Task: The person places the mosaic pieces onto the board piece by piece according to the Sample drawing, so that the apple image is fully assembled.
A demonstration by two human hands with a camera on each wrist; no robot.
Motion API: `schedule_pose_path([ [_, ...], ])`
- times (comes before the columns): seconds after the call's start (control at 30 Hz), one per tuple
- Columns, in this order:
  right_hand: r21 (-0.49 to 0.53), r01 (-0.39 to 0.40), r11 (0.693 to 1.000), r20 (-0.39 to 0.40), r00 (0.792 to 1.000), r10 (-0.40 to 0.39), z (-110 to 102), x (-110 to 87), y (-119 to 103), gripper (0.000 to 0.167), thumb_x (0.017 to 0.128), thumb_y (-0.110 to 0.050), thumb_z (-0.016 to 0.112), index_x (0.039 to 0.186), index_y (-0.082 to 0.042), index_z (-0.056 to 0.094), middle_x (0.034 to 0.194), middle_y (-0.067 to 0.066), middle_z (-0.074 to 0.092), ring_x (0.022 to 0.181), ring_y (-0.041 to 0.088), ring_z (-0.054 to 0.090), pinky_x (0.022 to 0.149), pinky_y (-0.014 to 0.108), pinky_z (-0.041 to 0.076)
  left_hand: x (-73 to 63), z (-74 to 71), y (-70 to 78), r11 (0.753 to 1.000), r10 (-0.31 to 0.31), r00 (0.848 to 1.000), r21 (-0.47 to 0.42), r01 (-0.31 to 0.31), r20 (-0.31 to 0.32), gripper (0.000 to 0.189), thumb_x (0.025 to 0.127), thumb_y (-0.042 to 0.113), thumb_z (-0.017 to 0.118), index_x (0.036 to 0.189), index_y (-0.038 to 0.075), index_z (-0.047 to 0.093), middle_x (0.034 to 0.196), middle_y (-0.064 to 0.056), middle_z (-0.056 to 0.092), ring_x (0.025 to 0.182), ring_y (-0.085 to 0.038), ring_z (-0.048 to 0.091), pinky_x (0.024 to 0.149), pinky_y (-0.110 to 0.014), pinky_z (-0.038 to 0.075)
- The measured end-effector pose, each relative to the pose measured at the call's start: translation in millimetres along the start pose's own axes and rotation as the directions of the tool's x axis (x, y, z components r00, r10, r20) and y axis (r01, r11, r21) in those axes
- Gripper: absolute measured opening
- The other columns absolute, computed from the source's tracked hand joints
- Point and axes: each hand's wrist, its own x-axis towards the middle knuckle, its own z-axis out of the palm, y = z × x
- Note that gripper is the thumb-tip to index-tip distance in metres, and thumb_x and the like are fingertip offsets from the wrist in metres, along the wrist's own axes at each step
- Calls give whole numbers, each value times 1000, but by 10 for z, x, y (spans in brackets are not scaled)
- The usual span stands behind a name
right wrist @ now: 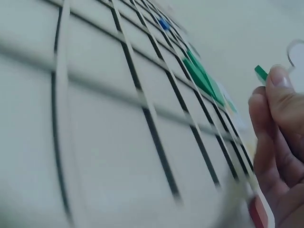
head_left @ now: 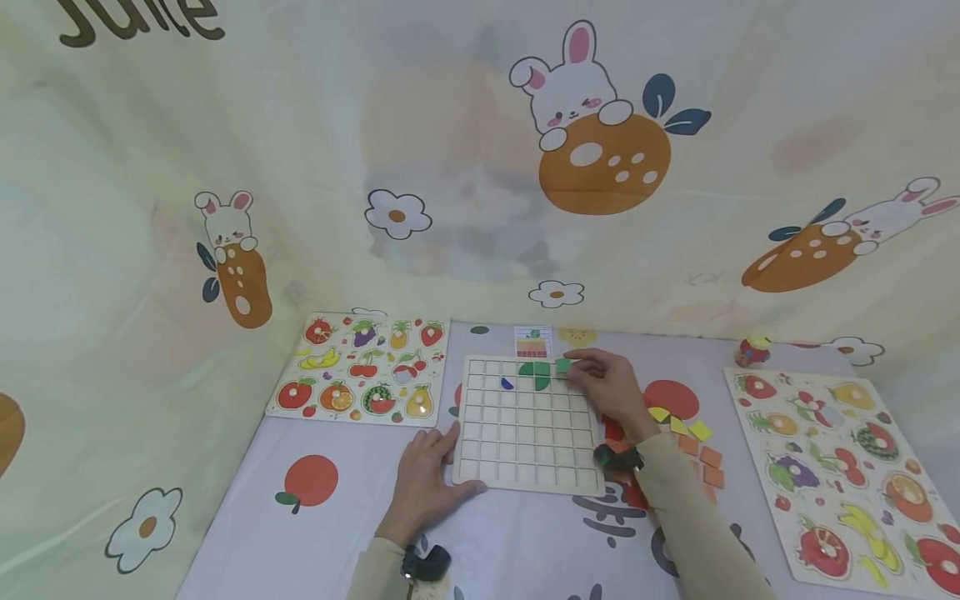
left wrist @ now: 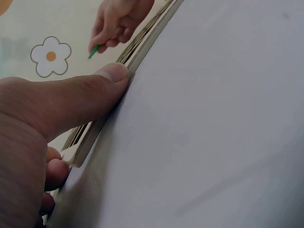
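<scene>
We have room over the near and middle cells of the grid board (head_left: 513, 450); the left hand (head_left: 427, 477) blocks its near-left corner, the right hand (head_left: 611, 390) with its green tile (head_left: 562, 367) the far-right one; the right forearm (head_left: 686, 512), red pieces (head_left: 634, 495), yellow tiles (head_left: 700, 430) and orange squares (head_left: 712, 477) crowd the right side; past them we find a narrow lane before the right fruit board (head_left: 862, 483); near left, we could cross the tablecloth (head_left: 270, 537) widely; a hanging cloth (head_left: 465, 275) walls off the far side.
</scene>
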Motion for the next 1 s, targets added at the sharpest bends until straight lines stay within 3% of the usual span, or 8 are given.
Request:
schedule_pose_path([
  [0.2, -5, 14, 1000, -14, 1000, -14, 262, 11, -131, 29, 99, -30, 76, 128, -24, 75, 114, 4, 71, 104, 25, 61, 91, 37, 50, 4, 4, -16, 1000, 5, 1000, 2, -5, 0, 100, 71, 60, 92, 153, 13, 58, 87, 13, 43, 86, -7, 35, 76, -26, 32],
  [0.43, -51, 48, 998, -6, 999, -49, 451, -2, -154, 29, 92, -28, 84, 121, -26, 79, 106, 0, 67, 98, 23, 57, 83, 35, 47, 8, -7, -13, 1000, 3, 1000, -2, -3, 15, 100, 72, 60, 92, 154, 13, 57, 89, 13, 45, 87, -7, 36, 77, -26, 33],
  [0.7, -126, 32, 992, 53, 998, -25, 511, 0, -155, 28, 89, -31, 88, 116, -31, 82, 101, -1, 62, 98, 23, 53, 80, 37, 44, 8, -31, -9, 1000, 7, 1000, -3, -7, 16, 100, 72, 59, 91, 154, 14, 57, 88, 13, 44, 86, -7, 36, 77, -26, 33],
  [1.0, -167, 84, 982, 53, 996, -76, 521, -15, -198, 28, 90, -29, 87, 117, -24, 82, 99, 0, 64, 92, 22, 51, 78, 37, 41, 6, -18, -8, 1000, 1, 1000, 0, -1, 17, 100, 72, 60, 91, 154, 14, 57, 89, 13, 44, 87, -7, 36, 77, -26, 33],
])
